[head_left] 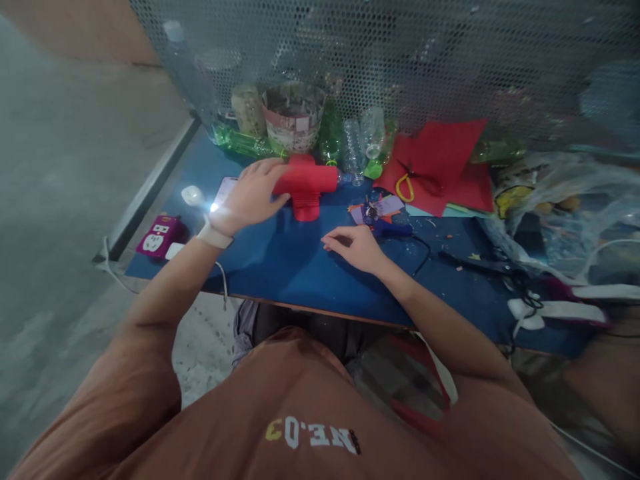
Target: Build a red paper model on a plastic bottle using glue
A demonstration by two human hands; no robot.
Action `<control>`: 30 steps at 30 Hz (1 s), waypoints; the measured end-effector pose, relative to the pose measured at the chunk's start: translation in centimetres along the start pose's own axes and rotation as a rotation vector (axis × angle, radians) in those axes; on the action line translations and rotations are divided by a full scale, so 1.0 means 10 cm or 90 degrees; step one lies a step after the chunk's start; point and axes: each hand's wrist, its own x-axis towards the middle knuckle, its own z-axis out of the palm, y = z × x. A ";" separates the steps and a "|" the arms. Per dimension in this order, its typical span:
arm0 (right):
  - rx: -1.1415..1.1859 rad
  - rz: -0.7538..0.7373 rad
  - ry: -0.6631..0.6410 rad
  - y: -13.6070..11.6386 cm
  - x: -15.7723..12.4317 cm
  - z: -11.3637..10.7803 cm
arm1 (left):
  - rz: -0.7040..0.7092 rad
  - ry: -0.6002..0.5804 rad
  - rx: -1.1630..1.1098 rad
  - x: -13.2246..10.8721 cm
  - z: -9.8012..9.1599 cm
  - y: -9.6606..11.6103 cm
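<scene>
A red-covered bottle [320, 179] lies on the blue table, its clear neck pointing right. Flat red pieces stick out from it at front and back, so it makes a cross shape. My left hand [257, 193], with a white band on the wrist, has its thumb and fingers around the left end of the bottle. In front of it and to the right, my right hand [355, 248] hovers low over the table. Its fingers are curled and pinched, with nothing visible in them. Behind that hand lies a blue glue gun [393, 229] with a black cord, beside paper scraps [377, 209].
Red paper sheets [450, 163] carry scissors with yellow handles [406, 189]. Plastic bottles [330, 137] and a papered pot [295, 123] line the mesh panel. A phone [226, 189], a purple socket block [161, 237] and cords are at left. A plastic bag [565, 200] sits at right.
</scene>
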 end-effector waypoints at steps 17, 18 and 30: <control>-0.048 -0.021 0.009 -0.02 -0.02 -0.08 | -0.039 0.003 0.086 0.06 0.43 0.25; -0.048 -0.018 0.012 -0.02 -0.01 -0.08 | -0.041 0.003 0.079 0.06 0.44 0.23; -0.058 -0.025 0.015 -0.04 0.00 -0.11 | -0.042 0.023 -0.013 0.07 0.42 0.05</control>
